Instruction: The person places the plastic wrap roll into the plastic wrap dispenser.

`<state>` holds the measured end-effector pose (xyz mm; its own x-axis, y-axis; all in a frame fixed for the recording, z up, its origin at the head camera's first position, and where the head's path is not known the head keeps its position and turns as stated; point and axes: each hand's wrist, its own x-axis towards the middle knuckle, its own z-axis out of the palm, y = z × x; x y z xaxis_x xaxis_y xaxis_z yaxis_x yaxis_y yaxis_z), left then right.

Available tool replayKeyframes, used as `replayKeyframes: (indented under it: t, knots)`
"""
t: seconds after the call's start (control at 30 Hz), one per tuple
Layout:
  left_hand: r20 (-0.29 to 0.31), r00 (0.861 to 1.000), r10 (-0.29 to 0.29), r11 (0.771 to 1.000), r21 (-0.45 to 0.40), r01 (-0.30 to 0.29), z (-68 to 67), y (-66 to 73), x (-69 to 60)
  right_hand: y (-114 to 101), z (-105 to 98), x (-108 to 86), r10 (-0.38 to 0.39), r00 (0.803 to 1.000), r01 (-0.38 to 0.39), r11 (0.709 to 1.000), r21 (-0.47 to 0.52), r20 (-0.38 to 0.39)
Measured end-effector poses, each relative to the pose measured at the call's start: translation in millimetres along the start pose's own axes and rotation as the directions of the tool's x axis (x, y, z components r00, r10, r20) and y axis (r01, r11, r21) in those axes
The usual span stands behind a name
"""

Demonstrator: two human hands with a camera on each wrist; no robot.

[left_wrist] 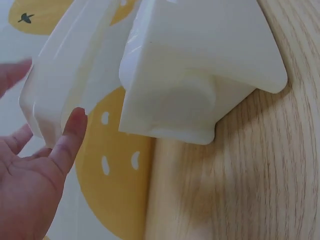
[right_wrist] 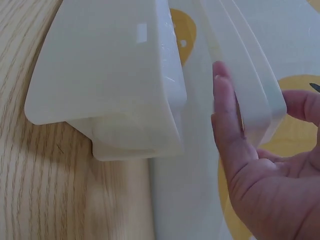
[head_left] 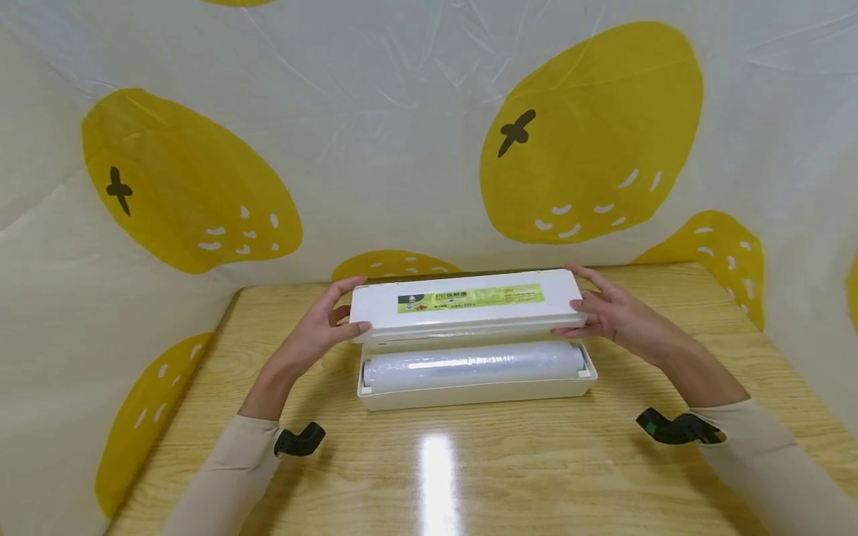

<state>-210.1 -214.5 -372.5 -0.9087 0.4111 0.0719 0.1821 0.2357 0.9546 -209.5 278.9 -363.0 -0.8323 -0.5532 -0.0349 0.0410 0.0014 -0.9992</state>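
Observation:
A long white lid [head_left: 469, 304] with a green and yellow label is held above and behind its box. My left hand [head_left: 320, 320] grips the lid's left end, the thumb at the front edge. At the other end my right hand [head_left: 620, 316] holds it, with fingers round the corner. Below stands the cream box [head_left: 479, 396] on the table, a roll of cling film [head_left: 476, 367] lying inside. Both wrist views show the lid [left_wrist: 55, 85] apart from the box [right_wrist: 107, 65].
The wooden table [head_left: 536, 469] carries the box near its far side. Behind and at the sides hangs a pale sheet [head_left: 389, 149] with large yellow fruit prints. Black wrist straps [head_left: 677, 427] stick out from the sleeves.

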Motion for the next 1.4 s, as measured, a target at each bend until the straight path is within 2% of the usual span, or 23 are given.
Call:
replayKeyframes:
  t: [0.23,0.37,0.5,0.63,0.8,0.87,1.07,1.33,1.4]
  knots:
    - [0.099,0.995,-0.009,1.000,0.025,0.007,0.2,-0.6,-1.6,-2.1,-3.6,-4.4,0.049,0.998,-0.054,0.982,-0.179,-0.028]
    - [0.132,0.991,-0.008,0.999,0.038,0.003,0.4,-3.5,-4.1,-1.0,-5.7,-6.5,0.060,0.998,-0.064,0.969,-0.240,-0.021]
    - [0.152,0.988,0.001,1.000,0.028,-0.005,2.1,-5.7,-7.3,0.7,-6.8,-9.2,0.073,0.997,-0.078,0.942,-0.328,-0.027]
    - [0.132,0.991,-0.013,1.000,0.027,0.009,4.8,-7.2,-10.7,4.3,-7.5,-12.2,0.078,0.996,-0.084,0.921,-0.381,-0.030]
    - [0.106,0.994,-0.006,0.997,0.075,-0.002,8.4,-9.7,-14.5,10.9,-10.0,-14.7,0.051,0.999,-0.049,0.948,-0.315,-0.002]
    - [0.101,0.995,0.006,0.995,0.103,-0.016,9.6,-10.2,-16.4,12.8,-10.8,-15.5,0.024,1.000,-0.023,0.948,-0.318,0.000]
    - [0.090,0.996,0.016,0.986,0.164,-0.030,12.8,-11.9,-23.6,17.0,-10.1,-20.1,-0.065,0.998,0.051,0.893,-0.447,-0.016]
    - [0.093,0.995,0.034,0.982,0.184,-0.051,17.5,-16.4,-29.6,23.4,-8.3,-28.4,-0.065,0.998,0.051,0.894,-0.445,-0.015]
    - [0.094,0.995,0.042,0.979,0.193,-0.060,17.6,-17.6,-30.6,24.3,-8.1,-29.2,-0.078,0.997,0.057,0.874,-0.482,-0.024]
